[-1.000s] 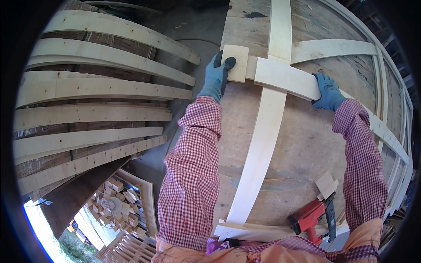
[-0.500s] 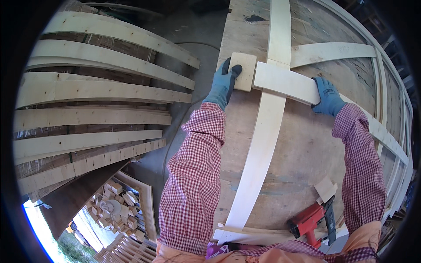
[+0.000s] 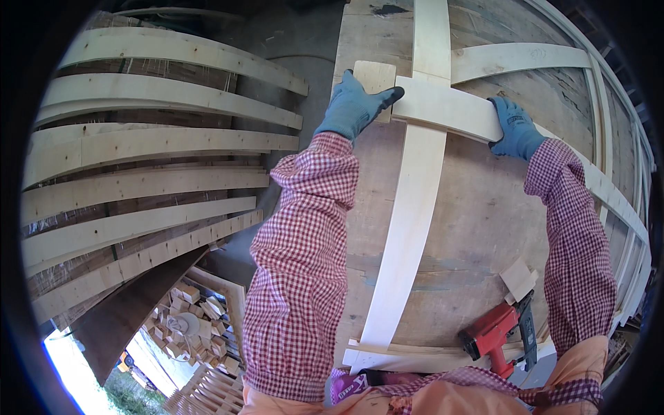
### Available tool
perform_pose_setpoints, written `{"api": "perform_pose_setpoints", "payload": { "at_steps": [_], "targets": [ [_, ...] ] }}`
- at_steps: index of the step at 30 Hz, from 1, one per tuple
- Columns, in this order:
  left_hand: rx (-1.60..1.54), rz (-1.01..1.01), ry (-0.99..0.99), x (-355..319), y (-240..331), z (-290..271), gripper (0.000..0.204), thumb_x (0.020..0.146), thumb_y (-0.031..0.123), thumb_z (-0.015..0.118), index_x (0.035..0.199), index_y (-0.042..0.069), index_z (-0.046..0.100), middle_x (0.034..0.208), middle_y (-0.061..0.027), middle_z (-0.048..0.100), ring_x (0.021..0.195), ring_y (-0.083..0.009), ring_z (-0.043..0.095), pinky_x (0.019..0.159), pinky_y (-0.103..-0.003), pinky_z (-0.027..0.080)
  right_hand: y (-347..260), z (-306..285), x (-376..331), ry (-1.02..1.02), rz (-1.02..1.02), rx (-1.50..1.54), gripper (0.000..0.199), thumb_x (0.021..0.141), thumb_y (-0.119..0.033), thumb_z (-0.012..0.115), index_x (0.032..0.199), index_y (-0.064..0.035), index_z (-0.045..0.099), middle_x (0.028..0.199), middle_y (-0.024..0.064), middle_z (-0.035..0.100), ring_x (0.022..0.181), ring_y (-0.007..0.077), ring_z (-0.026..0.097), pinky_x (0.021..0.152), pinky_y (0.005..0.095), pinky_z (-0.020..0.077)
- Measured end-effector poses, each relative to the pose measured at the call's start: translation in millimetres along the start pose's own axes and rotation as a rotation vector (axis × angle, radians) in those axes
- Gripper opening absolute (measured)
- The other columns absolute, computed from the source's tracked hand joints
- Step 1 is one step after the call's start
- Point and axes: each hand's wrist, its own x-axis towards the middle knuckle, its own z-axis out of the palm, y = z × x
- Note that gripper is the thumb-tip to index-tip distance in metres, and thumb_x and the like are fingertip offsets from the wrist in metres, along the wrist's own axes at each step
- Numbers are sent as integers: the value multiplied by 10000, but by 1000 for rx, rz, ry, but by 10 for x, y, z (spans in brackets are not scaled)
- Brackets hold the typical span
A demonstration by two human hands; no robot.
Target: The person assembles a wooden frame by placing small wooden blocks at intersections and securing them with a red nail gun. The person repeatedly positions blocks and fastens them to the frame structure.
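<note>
A large plywood work table (image 3: 477, 228) fills the right half of the view, and a long pale slat (image 3: 408, 207) runs from its near edge to its far edge. Across it, at the far end, lies a shorter cross slat (image 3: 449, 111). Both look like thin, stiff, light boards; judging by their length they would flex if lifted from one end, so a grip near each end or at the crossing seems soundest. The sawn faces look dry and not slippery against gloves.

The left hand (image 3: 356, 107), in a blue glove, lies spread flat over a small wooden block (image 3: 375, 77) at the cross slat's left end, pressing rather than gripping. The right hand (image 3: 515, 128), also gloved, curls over the cross slat's right portion, fingers wrapped on its far edge.

Near the right forearm lie a red nail gun (image 3: 494, 335) and a small offcut (image 3: 519, 279). To the left, stacked curved boards (image 3: 152, 145) rest well apart from the table.

The block is mostly hidden under the glove, and the fisheye rim bends and cuts off the table's right edge. Whether the slats are fastened cannot be told.
</note>
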Motion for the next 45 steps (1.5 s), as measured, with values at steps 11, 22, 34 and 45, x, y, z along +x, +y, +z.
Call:
{"api": "perform_pose_setpoints", "payload": {
  "at_steps": [11, 22, 34, 45],
  "targets": [
    [-17, -57, 104, 70, -77, 165, 1226, 617, 537, 843, 1464, -44, 173, 1403, -290, 411, 1300, -390, 439, 1087, -417, 382, 25, 40, -4, 54, -41, 13, 889, 601, -267, 808, 1356, -98, 371, 1311, 178, 465, 1245, 348, 453, 1056, 406, 370],
    [-25, -61, 47, 98, -112, 128, 1197, 597, 554, 850, 1422, -59, 237, 1352, -283, 470, 1262, -375, 483, 1066, -400, 403, -14, -4, -20, 4, -10, -8, 897, 609, -275, 802, 1370, -103, 361, 1343, 173, 439, 1267, 346, 428, 1074, 436, 343],
    [21, -43, 43, 111, -89, 96, 1098, 622, 548, 839, 1366, -64, 313, 1324, -262, 508, 1236, -366, 511, 1044, -400, 422, -39, -26, 8, -16, -2, -36, 910, 611, -290, 801, 1374, -105, 341, 1338, 177, 436, 1264, 345, 437, 1059, 419, 371],
    [33, -62, 56, 104, -115, 124, 1118, 636, 559, 819, 1400, -50, 276, 1362, -262, 471, 1275, -374, 469, 1068, -416, 395, -5, 15, 53, -22, -29, -66, 921, 605, -304, 808, 1371, -88, 343, 1327, 196, 438, 1253, 353, 445, 1050, 410, 390]
  ]
}}
